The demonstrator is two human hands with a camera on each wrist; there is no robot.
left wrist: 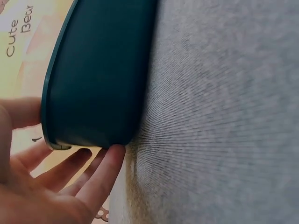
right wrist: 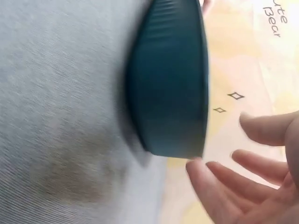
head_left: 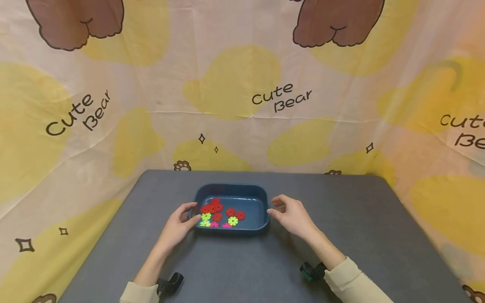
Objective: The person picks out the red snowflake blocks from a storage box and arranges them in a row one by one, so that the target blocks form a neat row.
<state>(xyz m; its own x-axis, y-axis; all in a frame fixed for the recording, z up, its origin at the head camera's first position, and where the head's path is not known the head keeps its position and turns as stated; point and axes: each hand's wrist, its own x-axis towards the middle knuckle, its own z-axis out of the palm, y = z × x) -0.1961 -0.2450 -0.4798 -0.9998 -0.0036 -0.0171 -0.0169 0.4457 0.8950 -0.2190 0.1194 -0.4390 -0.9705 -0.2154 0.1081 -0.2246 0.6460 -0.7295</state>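
One blue tray, lower centre of the head view, over the grey table; cannot tell whether its base bears fully on the top.

Hands: two, one per end. Left hand, lower left of centre: thumb at the rim, fingers against the outside of the end wall, so the end is pinched between them. Right hand, lower right of centre: fingers spread, thumb clear of the rim in the right wrist view; one fingertip lies at the tray's corner, contact uncertain.

Step in hand (judged): placing or steadying the tray by its ends, grip one-sided. Next move, if the tray is to be shifted, would call for the right thumb and fingers to close on their end, keeping it level so the contents do not slide.

Count, all inside the tray, mostly its left half:
- red pieces: about seven; the upper-left heap overlaps, so not exact.
- yellow-green pieces: at least three, two at the left edge.
- pink pieces: two visible, by the near wall, partly hidden.
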